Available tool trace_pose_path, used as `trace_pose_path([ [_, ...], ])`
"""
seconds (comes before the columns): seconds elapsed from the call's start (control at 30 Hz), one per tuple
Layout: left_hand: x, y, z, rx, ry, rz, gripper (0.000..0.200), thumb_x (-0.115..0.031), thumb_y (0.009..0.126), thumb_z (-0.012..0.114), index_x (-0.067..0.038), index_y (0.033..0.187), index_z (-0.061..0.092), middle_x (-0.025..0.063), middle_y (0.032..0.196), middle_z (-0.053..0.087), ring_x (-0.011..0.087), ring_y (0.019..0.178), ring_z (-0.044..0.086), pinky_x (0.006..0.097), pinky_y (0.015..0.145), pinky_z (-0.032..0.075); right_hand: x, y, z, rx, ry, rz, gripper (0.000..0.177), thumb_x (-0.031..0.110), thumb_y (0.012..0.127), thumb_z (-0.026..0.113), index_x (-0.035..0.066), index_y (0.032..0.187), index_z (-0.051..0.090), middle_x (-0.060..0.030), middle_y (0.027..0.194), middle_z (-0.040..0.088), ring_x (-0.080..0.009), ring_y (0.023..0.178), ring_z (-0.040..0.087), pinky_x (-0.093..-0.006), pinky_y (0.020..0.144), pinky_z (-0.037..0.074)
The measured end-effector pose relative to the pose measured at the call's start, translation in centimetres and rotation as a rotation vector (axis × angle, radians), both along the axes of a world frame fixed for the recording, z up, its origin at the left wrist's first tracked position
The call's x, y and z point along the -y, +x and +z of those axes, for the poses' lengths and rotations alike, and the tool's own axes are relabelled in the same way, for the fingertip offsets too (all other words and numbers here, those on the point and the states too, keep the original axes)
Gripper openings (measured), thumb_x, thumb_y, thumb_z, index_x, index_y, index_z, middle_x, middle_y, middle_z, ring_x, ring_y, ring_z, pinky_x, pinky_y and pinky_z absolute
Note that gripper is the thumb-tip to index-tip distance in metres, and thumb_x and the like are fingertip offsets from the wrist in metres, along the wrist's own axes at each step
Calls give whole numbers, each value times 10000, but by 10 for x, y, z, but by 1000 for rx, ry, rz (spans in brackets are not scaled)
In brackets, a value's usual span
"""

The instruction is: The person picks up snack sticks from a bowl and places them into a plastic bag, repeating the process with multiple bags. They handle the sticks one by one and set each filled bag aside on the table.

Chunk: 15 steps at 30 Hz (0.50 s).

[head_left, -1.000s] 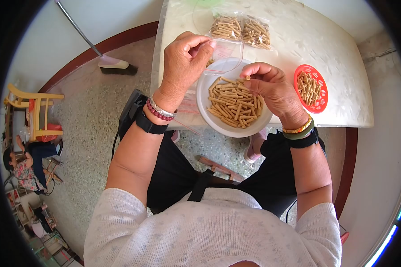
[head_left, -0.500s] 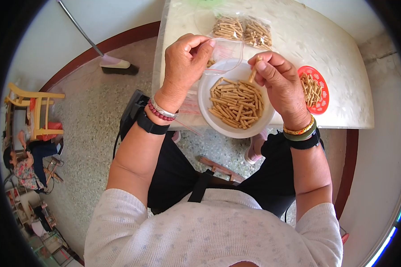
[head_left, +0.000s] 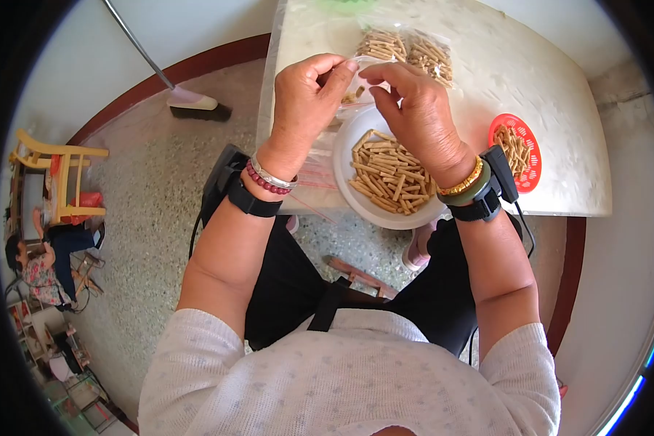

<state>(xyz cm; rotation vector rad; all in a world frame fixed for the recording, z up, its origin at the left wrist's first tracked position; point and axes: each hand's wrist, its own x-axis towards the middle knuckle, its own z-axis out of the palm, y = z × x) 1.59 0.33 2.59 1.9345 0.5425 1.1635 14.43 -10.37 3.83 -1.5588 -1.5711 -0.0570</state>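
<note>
My left hand (head_left: pixel 309 98) pinches the rim of a clear plastic zip bag (head_left: pixel 354 109) with a red line near its mouth. A few short tan sticks show inside this bag. My right hand (head_left: pixel 414 109) is at the bag's mouth, its thumb and forefinger apart, and no stick shows between them; the other fingers are partly hidden. Just below both hands stands a white bowl (head_left: pixel 343 178) with many short tan sticks (head_left: pixel 392 174) in it. My right wrist partly covers the bowl's right side.
Two filled clear bags (head_left: pixel 430 58) lie at the back of the pale table (head_left: pixel 501 73). A red plastic basket (head_left: pixel 534 163) with thinner sticks stands to the right. Flat empty bags (head_left: pixel 316 174) lie left of the bowl. A broom (head_left: pixel 196 102) and a seated person (head_left: pixel 47 272) are farther left.
My right hand has moved left and up from above the bowl to the bag's mouth. The stick it held no longer shows in its fingers. My left hand still holds the bag.
</note>
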Motion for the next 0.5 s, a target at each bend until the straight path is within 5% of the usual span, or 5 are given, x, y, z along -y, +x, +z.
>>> trace_pose_path([
  [0.07, -1, -5, 2, 12, -1, 11, 165, -142, 871, 677, 20, 841, 689, 35, 551, 564, 41, 508, 467, 217, 469, 382, -1, -4, 3, -1, 31, -11, 137, 45, 807, 646, 74, 939, 666, -90, 807, 651, -242, 696, 631, -332, 627, 502],
  [0.13, -1, -8, 5, -125, -4, 9, 201, -168, 920, 634, 23, 920, 698, 29, 756, 695, 40, 692, 584, 211, 622, 472, 8, -4, 8, -236, 23, -23, 123, 35, 819, 657, 69, 937, 668, -62, 795, 643, -173, 630, 597, -276, 586, 483],
  [0.27, -1, -6, 4, -141, 14, 23, 210, -178, 917, 640, 22, 915, 700, 26, 731, 685, 35, 676, 568, 212, 610, 465, 24, 6, 7, -299, 39, -68, 70, 51, 837, 667, 44, 907, 666, -39, 715, 613, -110, 605, 558, -243, 566, 468],
  [0.43, -5, -3, -3, -121, 129, 25, 218, -202, 911, 651, 7, 910, 714, 22, 700, 678, 23, 645, 547, 210, 580, 450, 49, 11, -5, -306, -316, 121, 104, 141, 844, 667, 46, 887, 672, -76, 676, 623, -168, 594, 588, -302, 577, 481],
  [0.5, -4, -2, -5, -117, 113, 19, 220, -214, 909, 655, -3, 907, 720, 28, 708, 691, 24, 648, 565, 208, 579, 455, 53, 7, -19, 30, -459, 305, 137, 180, 832, 644, 50, 866, 671, -109, 748, 657, -253, 657, 635, -363, 616, 498],
])
